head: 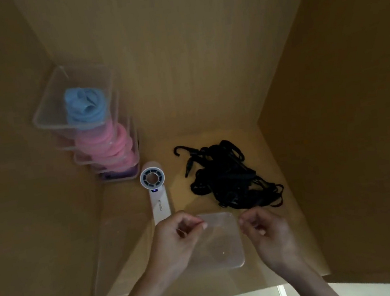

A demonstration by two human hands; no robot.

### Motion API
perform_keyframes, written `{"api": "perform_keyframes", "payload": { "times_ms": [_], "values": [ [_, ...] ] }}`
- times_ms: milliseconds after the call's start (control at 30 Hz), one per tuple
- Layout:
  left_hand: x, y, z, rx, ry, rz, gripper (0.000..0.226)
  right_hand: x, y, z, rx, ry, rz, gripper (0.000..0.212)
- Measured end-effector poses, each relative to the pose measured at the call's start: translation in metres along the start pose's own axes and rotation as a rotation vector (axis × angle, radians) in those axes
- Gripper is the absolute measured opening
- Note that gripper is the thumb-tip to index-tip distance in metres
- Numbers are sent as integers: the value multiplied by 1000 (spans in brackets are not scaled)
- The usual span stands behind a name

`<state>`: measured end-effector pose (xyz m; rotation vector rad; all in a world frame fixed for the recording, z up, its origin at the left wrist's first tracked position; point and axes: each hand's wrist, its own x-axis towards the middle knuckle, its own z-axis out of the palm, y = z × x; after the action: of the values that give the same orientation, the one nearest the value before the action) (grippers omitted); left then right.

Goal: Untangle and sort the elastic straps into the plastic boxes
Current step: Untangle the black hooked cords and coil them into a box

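A tangled heap of black elastic straps (pixel 229 178) with hooks lies on the wooden shelf floor, right of centre. In front of it sits an empty clear plastic box (pixel 221 243). My left hand (pixel 176 241) is at the box's left rim with thumb and fingers curled in a pinch. At the right rim, my right hand (pixel 266 235) has its fingers curled the same way. Neither hand touches the black straps. A stack of clear boxes (pixel 72 94) at the back left holds blue straps (pixel 84 107) on top, pink straps (pixel 107 146) below and purple ones at the bottom.
A white hand-held fan (pixel 155 189) lies between the stack and the black heap. Another clear box (pixel 117 243) leans against the left wall. Wooden walls close in on the left, back and right; the shelf's front edge is near my wrists.
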<state>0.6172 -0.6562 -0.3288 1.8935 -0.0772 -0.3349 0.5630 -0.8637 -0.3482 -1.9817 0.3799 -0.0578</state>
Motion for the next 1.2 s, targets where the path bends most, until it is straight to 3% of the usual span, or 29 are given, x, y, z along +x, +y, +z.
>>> {"api": "perform_keyframes", "payload": {
  "times_ms": [133,233,400,467,600,800,1067,1200],
  "values": [
    [-9,6,4,-15,49,-28,22,19,3,-9,-181,111,-201,20],
    [-15,7,2,-28,78,-40,29,54,0,-21,-227,202,-250,12],
    [-21,13,-1,-81,149,-53,36,114,9,-26,-664,-47,-93,30],
    [-24,14,3,-94,164,-46,32,120,8,-28,-588,-59,-71,22],
    [-22,19,10,-73,169,-33,28,117,-11,-43,-212,-12,-90,6],
    [0,47,13,-67,167,22,16,119,-68,-66,17,-33,-173,9],
    [58,112,19,-3,78,152,27,115,-160,-101,206,-17,-320,10],
    [84,150,20,15,-52,195,65,118,-195,-111,220,5,-402,12]
  ]
}}
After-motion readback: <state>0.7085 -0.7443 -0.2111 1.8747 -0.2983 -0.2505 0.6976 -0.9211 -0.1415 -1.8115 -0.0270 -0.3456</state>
